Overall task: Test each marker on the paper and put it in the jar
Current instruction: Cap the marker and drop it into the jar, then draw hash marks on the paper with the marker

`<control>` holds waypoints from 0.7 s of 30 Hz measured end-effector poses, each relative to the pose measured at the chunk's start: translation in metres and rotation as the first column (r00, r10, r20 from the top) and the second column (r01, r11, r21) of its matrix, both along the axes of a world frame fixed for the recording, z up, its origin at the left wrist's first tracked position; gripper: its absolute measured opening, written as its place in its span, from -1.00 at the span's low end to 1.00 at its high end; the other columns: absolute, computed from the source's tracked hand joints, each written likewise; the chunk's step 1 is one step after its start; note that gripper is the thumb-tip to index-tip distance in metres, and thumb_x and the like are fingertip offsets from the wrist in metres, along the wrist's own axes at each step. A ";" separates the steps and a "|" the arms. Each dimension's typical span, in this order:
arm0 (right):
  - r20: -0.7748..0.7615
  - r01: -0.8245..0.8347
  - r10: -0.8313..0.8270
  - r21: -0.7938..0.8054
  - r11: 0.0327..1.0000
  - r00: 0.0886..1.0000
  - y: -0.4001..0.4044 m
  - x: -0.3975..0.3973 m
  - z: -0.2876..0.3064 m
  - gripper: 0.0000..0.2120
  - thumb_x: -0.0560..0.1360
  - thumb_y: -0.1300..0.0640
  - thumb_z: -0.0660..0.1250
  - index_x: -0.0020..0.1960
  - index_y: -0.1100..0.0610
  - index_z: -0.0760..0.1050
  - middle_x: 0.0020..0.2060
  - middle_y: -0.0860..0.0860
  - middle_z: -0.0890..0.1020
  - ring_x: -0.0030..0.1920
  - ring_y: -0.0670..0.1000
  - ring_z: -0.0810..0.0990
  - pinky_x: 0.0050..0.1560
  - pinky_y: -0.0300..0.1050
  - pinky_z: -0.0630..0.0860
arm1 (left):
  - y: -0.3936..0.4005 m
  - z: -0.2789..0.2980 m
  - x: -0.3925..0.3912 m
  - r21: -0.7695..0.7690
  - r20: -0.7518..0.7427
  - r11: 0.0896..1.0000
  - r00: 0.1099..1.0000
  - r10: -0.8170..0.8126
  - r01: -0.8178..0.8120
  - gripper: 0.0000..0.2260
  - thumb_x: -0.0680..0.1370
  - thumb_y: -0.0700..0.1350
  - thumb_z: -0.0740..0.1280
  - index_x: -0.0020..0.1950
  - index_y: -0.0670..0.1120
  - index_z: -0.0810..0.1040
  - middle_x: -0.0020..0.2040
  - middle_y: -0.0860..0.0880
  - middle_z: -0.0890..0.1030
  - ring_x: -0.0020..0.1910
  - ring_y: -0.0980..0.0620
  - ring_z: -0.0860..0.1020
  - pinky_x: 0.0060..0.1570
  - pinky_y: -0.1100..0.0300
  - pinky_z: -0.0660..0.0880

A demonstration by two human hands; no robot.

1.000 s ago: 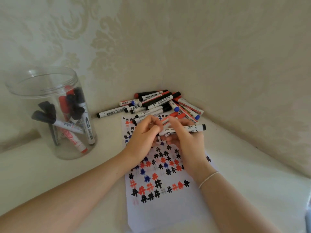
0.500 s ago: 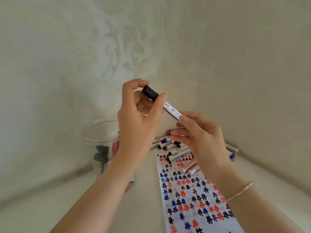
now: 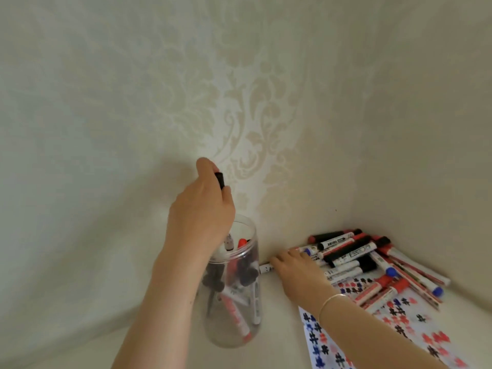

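Over jar mouth: left hand (image 3: pixel 201 209) grips a black-capped marker (image 3: pixel 220 179), cap up, barrel pointing into the jar (image 3: pixel 234 310).
Handling: light, stiff, smooth plastic; hold mid-barrel.
Right hand (image 3: pixel 298 272): on the marker pile (image 3: pixel 359 257), far right; probably pinching one, fingers hidden.
Paper (image 3: pixel 386 328): near right, on the surface.

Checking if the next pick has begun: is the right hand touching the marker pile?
Touching. The head view shows the right hand lying on the left end of the marker pile, fingers over the nearest markers with no gap visible.
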State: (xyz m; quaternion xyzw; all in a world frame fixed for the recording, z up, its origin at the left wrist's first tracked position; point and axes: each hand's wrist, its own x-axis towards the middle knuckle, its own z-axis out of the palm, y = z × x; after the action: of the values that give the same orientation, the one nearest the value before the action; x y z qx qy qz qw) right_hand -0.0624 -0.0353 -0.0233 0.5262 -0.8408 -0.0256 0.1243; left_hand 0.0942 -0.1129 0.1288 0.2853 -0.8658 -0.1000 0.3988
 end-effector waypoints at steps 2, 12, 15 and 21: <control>-0.018 -0.011 0.011 0.005 1.000 1.000 -0.009 -0.002 -0.003 -0.62 0.51 0.35 0.15 0.31 0.18 0.37 0.26 0.15 0.42 0.28 0.17 0.38 0.27 0.04 0.29 | -0.002 -0.004 -0.002 0.033 0.090 0.999 0.996 -0.009 0.006 -0.89 0.62 -0.13 0.12 0.10 -0.10 0.22 -0.27 -0.04 0.46 -0.33 -0.01 0.45 -0.37 0.07 0.33; -0.001 -0.087 0.087 -0.046 0.995 0.996 -0.018 -0.002 0.017 -0.74 0.53 0.21 0.19 0.22 0.15 0.37 0.16 0.13 0.51 0.15 0.17 0.49 0.09 -0.03 0.39 | -0.011 -0.012 -0.005 0.032 0.327 0.999 0.944 -0.042 0.034 -0.96 0.54 -0.04 0.29 -0.02 0.07 0.50 -0.03 0.04 0.43 -0.09 0.00 0.50 -0.17 0.21 0.34; 0.376 0.106 0.092 -0.474 0.874 0.922 -0.008 0.000 0.042 -0.83 0.50 0.15 0.26 0.06 0.11 0.36 -0.05 0.06 0.59 -0.08 0.14 0.58 -0.11 -0.07 0.50 | -0.013 -0.009 -0.001 0.033 0.318 0.998 0.946 -0.060 0.053 -0.90 0.50 -0.03 0.36 -0.07 0.11 0.46 -0.13 0.08 0.55 -0.14 0.05 0.52 -0.21 0.18 0.41; 0.732 0.688 0.503 -0.652 0.319 0.460 0.021 0.003 0.080 -0.83 0.48 0.25 0.36 0.00 0.11 0.40 -0.09 0.09 0.62 -0.11 0.07 0.64 -0.15 -0.11 0.63 | -0.009 -0.010 -0.001 0.135 0.385 0.989 0.916 -0.112 0.064 -0.89 0.45 -0.08 0.39 -0.23 0.07 0.49 -0.24 0.06 0.62 -0.20 0.03 0.58 -0.24 0.17 0.45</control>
State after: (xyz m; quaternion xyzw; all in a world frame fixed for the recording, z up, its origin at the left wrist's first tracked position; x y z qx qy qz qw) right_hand -0.0592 -0.0145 0.0562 0.2101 -0.6457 0.7322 -0.0517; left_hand 0.0928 -0.1219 0.1187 0.2836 -0.9324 -0.1105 0.1952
